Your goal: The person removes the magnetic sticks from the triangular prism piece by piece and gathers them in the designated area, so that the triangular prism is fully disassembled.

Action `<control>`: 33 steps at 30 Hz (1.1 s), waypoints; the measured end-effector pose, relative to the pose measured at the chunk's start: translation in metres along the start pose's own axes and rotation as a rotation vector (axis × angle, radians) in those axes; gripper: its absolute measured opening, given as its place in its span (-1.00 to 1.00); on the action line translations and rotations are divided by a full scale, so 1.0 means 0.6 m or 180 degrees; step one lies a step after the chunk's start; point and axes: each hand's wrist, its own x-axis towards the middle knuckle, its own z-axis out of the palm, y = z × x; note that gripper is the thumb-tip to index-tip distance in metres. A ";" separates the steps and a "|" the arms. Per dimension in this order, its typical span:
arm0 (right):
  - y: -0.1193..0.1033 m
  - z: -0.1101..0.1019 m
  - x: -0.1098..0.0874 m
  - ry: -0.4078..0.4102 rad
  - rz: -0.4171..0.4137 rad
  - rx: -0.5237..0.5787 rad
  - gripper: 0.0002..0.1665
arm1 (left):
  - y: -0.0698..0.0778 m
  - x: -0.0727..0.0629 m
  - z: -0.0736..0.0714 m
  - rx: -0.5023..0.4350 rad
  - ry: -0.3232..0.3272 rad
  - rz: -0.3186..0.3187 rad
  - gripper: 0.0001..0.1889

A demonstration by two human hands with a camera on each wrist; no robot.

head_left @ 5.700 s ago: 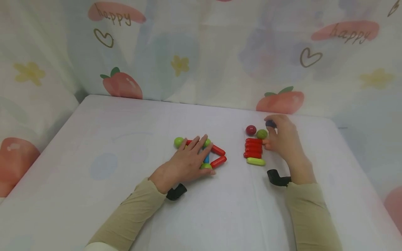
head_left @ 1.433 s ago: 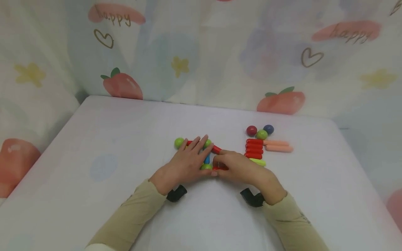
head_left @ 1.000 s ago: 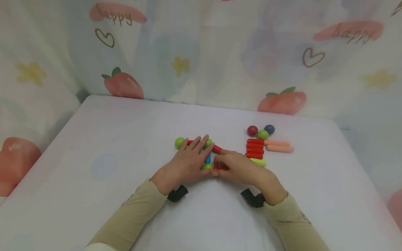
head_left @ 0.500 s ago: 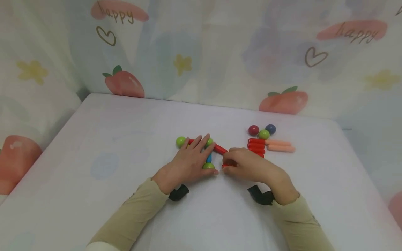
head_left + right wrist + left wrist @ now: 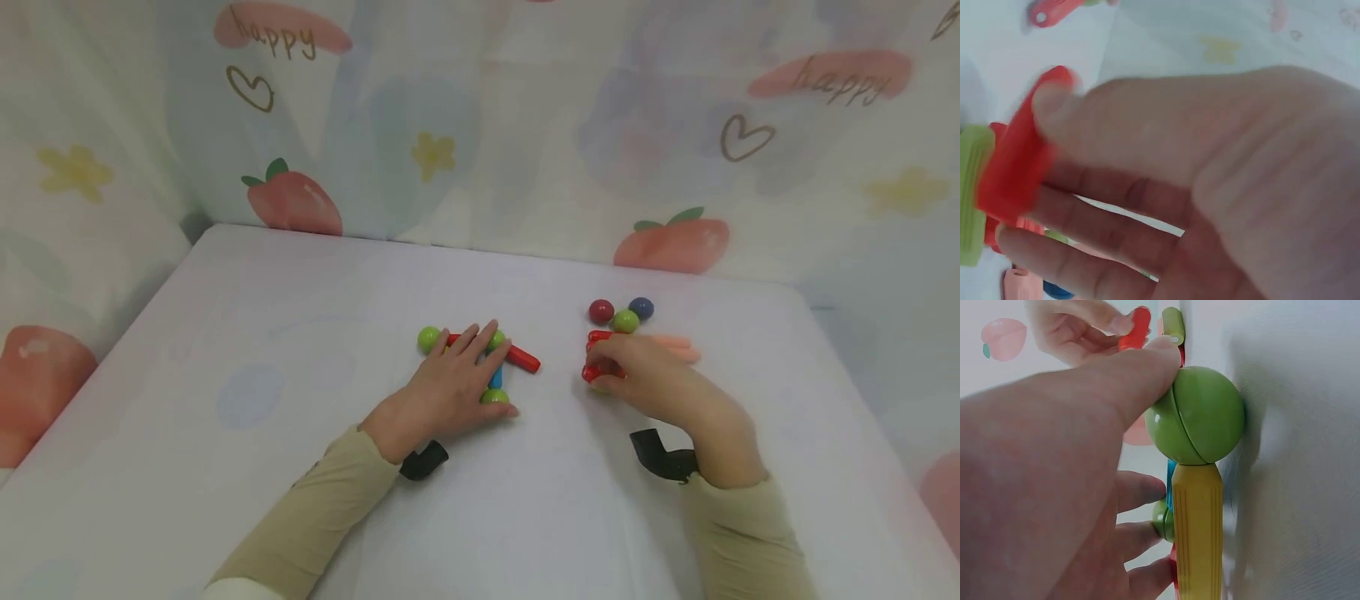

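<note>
My left hand [image 5: 438, 392] lies with straight fingers over a flat frame of toy building rods and balls. Its thumb touches a green ball [image 5: 1200, 415], from which a yellow rod [image 5: 1197, 531] extends. Between the fingers and thumb a blue rod [image 5: 496, 377] shows; much of the frame is hidden beneath the palm. One red rod [image 5: 523, 358] sticks out from the frame's right side. Over at the right, my right hand [image 5: 660, 379] pinches another red rod [image 5: 1016, 156] between thumb and fingers, close to a row of red rods and a yellow-green rod [image 5: 974, 194].
Behind the row sit a red ball [image 5: 601, 312], a green ball [image 5: 626, 321] and a dark blue ball [image 5: 641, 308]. Pink rods [image 5: 678, 354] lie right of it, partly behind the right hand. A patterned curtain [image 5: 525, 150] borders the back of the white table [image 5: 315, 292].
My right hand set the dark blue ball beside the other loose balls, then took the lower red rod off the frame and carried it right to the row. The left hand stayed put.
</note>
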 end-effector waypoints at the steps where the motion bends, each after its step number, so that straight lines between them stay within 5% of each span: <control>1: 0.000 -0.001 0.000 -0.0024 0.0068 -0.0005 -0.87 | 0.000 0.001 -0.001 -0.0002 -0.0006 -0.0006 -0.08; 9: -0.012 0.004 -0.001 -0.0137 0.0061 -0.0005 -0.89 | -0.005 0.003 0.003 -0.0011 -0.0021 -0.0013 -0.08; 17: -0.034 0.037 -0.011 -0.0895 0.0345 -0.0153 -0.66 | -0.005 0.004 0.000 -0.0085 -0.0038 -0.0011 -0.06; 29: -0.008 0.037 -0.025 0.0182 0.0003 -0.0620 -0.69 | -0.007 0.000 -0.002 -0.0209 -0.0023 -0.0029 -0.08; 33: -0.001 0.040 -0.026 0.0306 0.0045 -0.0665 -0.65 | -0.004 0.001 -0.002 -0.0241 -0.0030 -0.0004 -0.09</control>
